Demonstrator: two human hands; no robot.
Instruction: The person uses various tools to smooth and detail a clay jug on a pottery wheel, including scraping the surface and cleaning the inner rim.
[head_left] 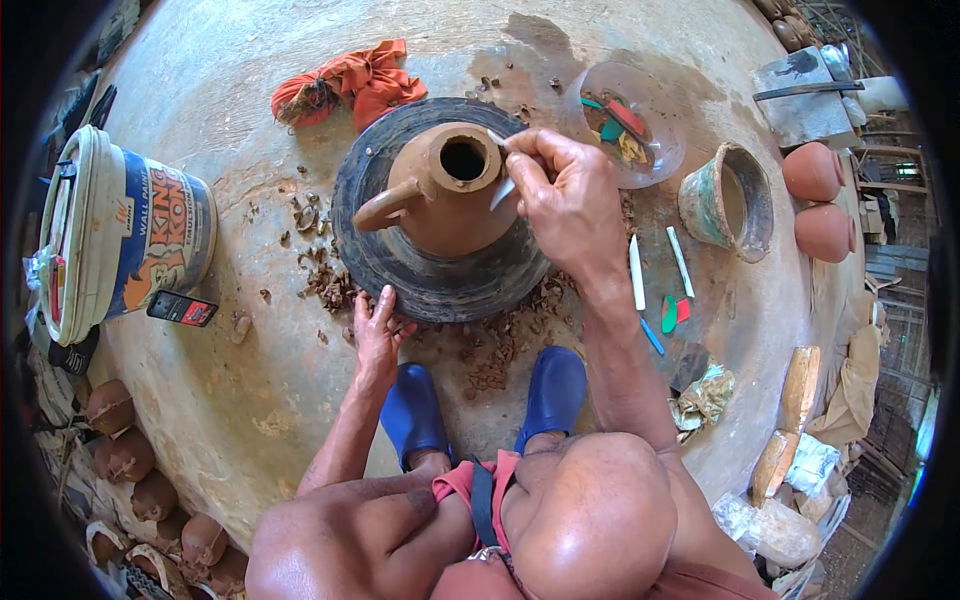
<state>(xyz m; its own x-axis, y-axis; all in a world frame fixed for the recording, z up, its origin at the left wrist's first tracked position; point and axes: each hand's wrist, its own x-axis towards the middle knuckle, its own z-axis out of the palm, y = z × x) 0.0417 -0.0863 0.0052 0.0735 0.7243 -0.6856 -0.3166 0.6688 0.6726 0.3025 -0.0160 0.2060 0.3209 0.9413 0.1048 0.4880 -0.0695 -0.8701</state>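
Observation:
A brown clay jug [440, 222] with a round dark mouth and a loop handle [385, 207] on its left stands on a black turntable [372, 262]. My right hand [570, 200] pinches a thin, pale pointed tool [502, 192] at the jug's right side, close to the neck. One end of the tool shows above my fingers and the other below; whether it touches the clay I cannot tell. My left hand [377, 335] is at the turntable's near-left edge, fingers apart and holding nothing. Clay shavings [330, 283] lie around the turntable.
An orange cloth [375, 85] lies behind the turntable. To the right are a clear bowl [660, 170] of coloured scrapers, a crusted pot [705, 205] and white sticks [636, 272]. A large bucket [95, 235] and a phone [182, 308] are left. Blue shoes [413, 415] are in front.

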